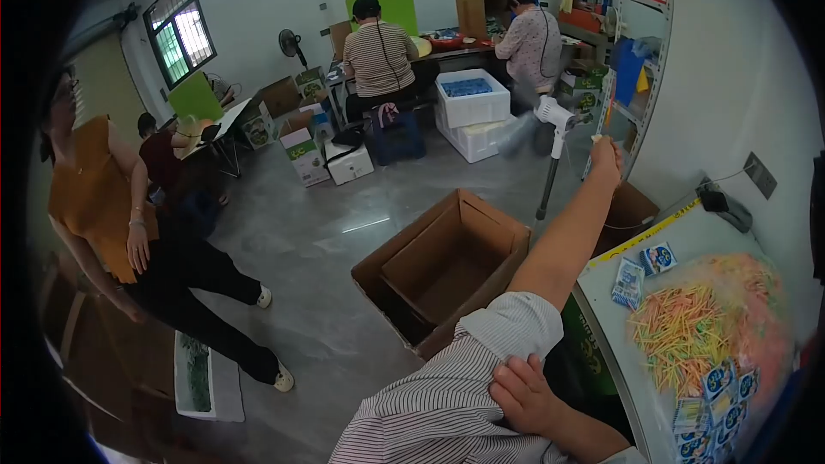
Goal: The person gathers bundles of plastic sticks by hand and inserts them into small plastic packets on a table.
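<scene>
- Standing on its pole, the white fan is just beside my left hand, and its blades look blurry.
- I see my left arm stretched far out, but I cannot tell if that hand is open or closed.
- My right hand has its fingers bent around the striped sleeve of my left arm.
- A big brown box sits open on the floor, near my arm.
- On the table, a clear bag has lots of colorful sticks and small blue-and-white packets.
- Farther off, one person stands and others sit working.
</scene>
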Tool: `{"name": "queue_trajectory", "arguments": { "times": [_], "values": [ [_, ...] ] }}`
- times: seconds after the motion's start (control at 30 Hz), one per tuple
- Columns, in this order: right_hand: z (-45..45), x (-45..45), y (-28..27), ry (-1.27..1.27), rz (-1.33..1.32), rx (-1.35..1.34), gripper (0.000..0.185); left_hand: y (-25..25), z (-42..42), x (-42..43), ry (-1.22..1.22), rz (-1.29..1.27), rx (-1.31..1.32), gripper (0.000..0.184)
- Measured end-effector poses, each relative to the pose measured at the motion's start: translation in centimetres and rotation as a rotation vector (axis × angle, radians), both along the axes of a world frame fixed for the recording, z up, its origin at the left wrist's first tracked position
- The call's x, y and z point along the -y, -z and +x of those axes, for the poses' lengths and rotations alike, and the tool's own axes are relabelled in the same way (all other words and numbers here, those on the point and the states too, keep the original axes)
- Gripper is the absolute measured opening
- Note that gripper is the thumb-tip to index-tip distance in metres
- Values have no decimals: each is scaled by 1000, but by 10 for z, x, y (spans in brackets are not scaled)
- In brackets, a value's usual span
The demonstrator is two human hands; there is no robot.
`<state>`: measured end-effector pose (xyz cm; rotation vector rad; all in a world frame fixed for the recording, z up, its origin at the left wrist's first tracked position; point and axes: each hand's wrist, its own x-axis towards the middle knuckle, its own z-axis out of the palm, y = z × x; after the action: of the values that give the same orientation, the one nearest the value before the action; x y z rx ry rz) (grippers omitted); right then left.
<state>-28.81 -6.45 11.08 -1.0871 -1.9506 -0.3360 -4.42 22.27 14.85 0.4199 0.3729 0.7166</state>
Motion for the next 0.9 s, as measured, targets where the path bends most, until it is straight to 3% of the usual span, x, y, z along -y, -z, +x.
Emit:
{"name": "queue_trajectory", "arguments": {
  "times": [0.03,0.1,0.17,0.23,0.27,0.33,0.37,0.43,0.53,0.67,0.73,0.77,0.8,0.87,0.9],
  "values": [
    [5,1,-1,9,-5,0,25,-13,1,-2,-50,-92,56,19],
    [25,2,-7,-215,-14,37,21,-40,-4,8,-51,-182,272,13],
    [56,1,-9,-44,206,46,14,-69,-32,45,-7,-61,316,13],
    [90,-7,-14,309,408,-191,21,-80,-53,79,5,232,366,13],
    [111,-14,-6,592,385,-355,29,-76,-62,97,-12,393,366,13],
    [132,-46,-37,219,472,-1347,36,-58,-69,131,77,692,288,10],
    [145,-46,-36,218,464,-1347,36,-38,-62,153,4,828,277,11],
    [172,-42,-34,-397,132,-2074,46,-17,-46,163,-71,960,265,15],
    [167,-44,-19,-166,125,-1997,53,26,-59,166,-157,982,160,17],
    [177,-35,31,-257,-33,-2084,54,69,-73,155,-185,923,-5,20],
    [187,-27,55,-285,-142,-2056,50,88,-72,155,-74,874,-62,22],
    [185,-28,52,-179,-158,-1950,48,97,-75,148,21,846,-80,22],
    [194,-25,52,-138,-201,-1982,53,122,-57,190,129,817,-95,23],
    [219,-17,43,5,-83,-2131,62,94,-61,192,-12,410,-27,23],
    [235,-8,37,9,13,-2032,63,93,-63,192,37,502,-46,26]
  ]
}}
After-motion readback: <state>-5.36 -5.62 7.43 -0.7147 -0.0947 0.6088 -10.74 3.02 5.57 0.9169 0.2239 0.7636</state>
